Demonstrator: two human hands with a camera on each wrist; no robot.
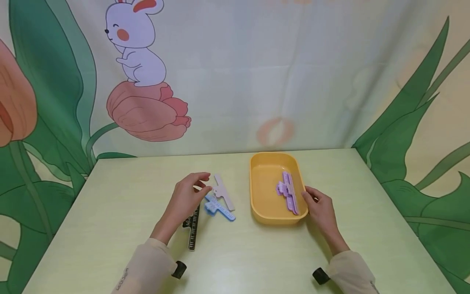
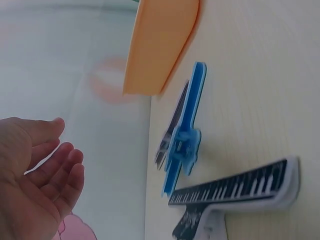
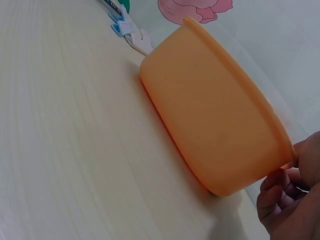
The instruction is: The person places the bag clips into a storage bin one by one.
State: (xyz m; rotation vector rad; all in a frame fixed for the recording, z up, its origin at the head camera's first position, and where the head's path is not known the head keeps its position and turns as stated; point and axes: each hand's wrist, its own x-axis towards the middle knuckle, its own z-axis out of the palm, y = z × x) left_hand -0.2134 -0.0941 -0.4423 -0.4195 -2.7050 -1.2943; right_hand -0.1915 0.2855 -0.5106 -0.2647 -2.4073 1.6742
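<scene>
My left hand (image 1: pixel 189 192) hangs in the air just above the clips, its fingers loosely bent and nothing between them. Below it lie a blue long clip (image 1: pixel 220 208), a pale lilac long clip (image 1: pixel 223 192) and a black clip with a piano-key pattern (image 1: pixel 193 232), partly covered by the hand in the head view. With thumb and fingers, my right hand (image 1: pixel 321 206) pinches the rim of a yellow plastic bin (image 1: pixel 262 196) at its right side. Inside the bin rests a purple long clip (image 1: pixel 289 192), leaning toward the right wall.
The pale table (image 1: pixel 264 261) runs back to a printed curtain (image 1: pixel 235 81) with a rabbit and flowers. The yellow bin stands to the right of the loose clips, near the table's far edge.
</scene>
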